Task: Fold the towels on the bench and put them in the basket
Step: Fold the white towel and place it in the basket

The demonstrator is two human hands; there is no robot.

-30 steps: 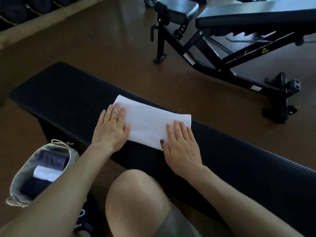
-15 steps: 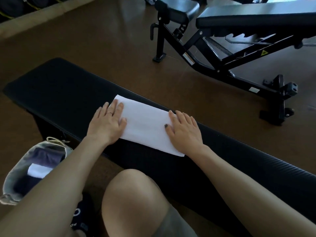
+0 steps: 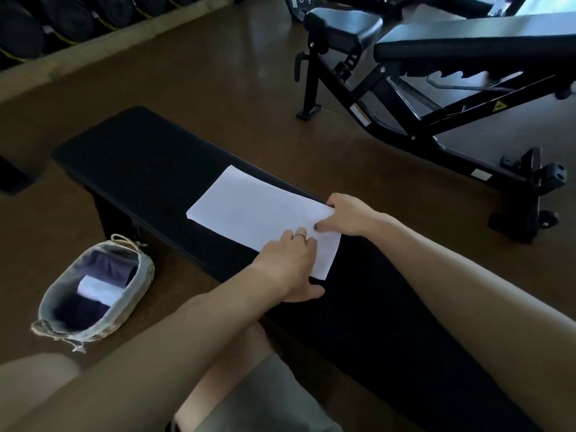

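Note:
A white folded towel lies flat as a long strip on the black padded bench. Both hands are at the towel's right end. My left hand grips the near right corner, fingers curled over the cloth and thumb at the bench edge. My right hand pinches the far right corner, its thumb on top of the towel. On the floor to the left stands a grey fabric basket holding folded towels, two dark and one white.
A black adjustable weight bench stands on the brown floor beyond the padded bench. Dark rolled items line a ledge at the top left. My bare knee and shorts are at the bottom.
My left hand has left the towel's left end and crossed to its right end. Both hands went from pressing flat on the towel to taking hold of its right corners.

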